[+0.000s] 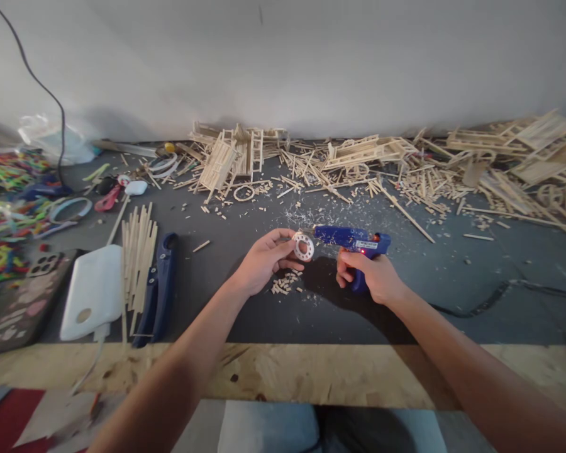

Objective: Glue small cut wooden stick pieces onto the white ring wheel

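Observation:
My left hand (263,261) pinches a small pale ring (310,251) with holes around its face, held upright above the table. In my right hand (370,274) is a blue glue gun (342,235), its nozzle pointing left at the top edge of the ring. Whether the nozzle touches the ring I cannot tell. A red light glows on the gun's side, and its dark cord (485,307) runs off to the right. Below my left hand lie several short cut stick pieces (285,283).
Stick-built models (219,160) and loose sticks line the wall. To the left are a bundle of sticks (136,251), a blue-handled cutter (163,289), a white power bank (94,292), a phone (33,299) and colourful strips (2,233). A wooden edge (311,371) runs along the front.

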{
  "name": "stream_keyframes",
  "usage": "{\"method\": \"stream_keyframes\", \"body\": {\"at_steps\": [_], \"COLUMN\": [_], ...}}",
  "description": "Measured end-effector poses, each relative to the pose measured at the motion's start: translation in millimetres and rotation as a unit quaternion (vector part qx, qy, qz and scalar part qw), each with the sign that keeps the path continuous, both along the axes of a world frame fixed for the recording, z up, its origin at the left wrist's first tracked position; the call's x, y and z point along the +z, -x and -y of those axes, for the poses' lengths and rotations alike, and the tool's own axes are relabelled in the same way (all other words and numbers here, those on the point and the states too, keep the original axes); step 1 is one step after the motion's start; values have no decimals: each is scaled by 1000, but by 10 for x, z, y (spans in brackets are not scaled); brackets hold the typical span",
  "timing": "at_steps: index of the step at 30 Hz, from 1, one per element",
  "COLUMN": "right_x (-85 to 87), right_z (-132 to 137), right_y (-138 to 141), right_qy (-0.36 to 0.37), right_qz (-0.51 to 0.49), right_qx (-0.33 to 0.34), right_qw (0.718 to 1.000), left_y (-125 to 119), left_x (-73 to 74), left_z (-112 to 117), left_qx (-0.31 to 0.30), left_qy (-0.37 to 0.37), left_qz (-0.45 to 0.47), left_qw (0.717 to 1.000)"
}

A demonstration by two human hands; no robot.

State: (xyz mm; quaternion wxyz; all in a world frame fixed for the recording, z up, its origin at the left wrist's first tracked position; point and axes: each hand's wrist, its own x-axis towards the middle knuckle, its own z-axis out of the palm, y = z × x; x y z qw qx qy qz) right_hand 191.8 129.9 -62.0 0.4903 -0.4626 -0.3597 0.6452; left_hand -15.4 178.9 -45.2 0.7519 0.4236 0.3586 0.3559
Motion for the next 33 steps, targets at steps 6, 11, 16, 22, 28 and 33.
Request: {"method": "stream_keyframes", "body": {"at_steps": [6,11,16,22,28,33], "right_x": [-31,-18,-4,-8,-31,-14], "right_z": [-19,-5,-5,-14,-11,-9], "right_y": [-11,-10,3,4,-27,-17], "right_qy": [-3,5,10,10,10,13], "right_qz": [-5,-9,-3,3,16,19], "right_qx": [0,-8,-11,-6,8,9], "right_qw": [1000,1000,1000,1000,1000,1000], "left_y": [9,17,28,28,23,21], "left_x": [23,18,14,20,26,25], "left_z": [-2,-5,-16,-19,-15,-14], "left_qx": [5,8,10,12,15,14], "left_qy": [16,17,12,12,13,13], "left_qz": [14,30,36,26,25,22], "left_qw": [1000,999,999,1000,999,1000]}}
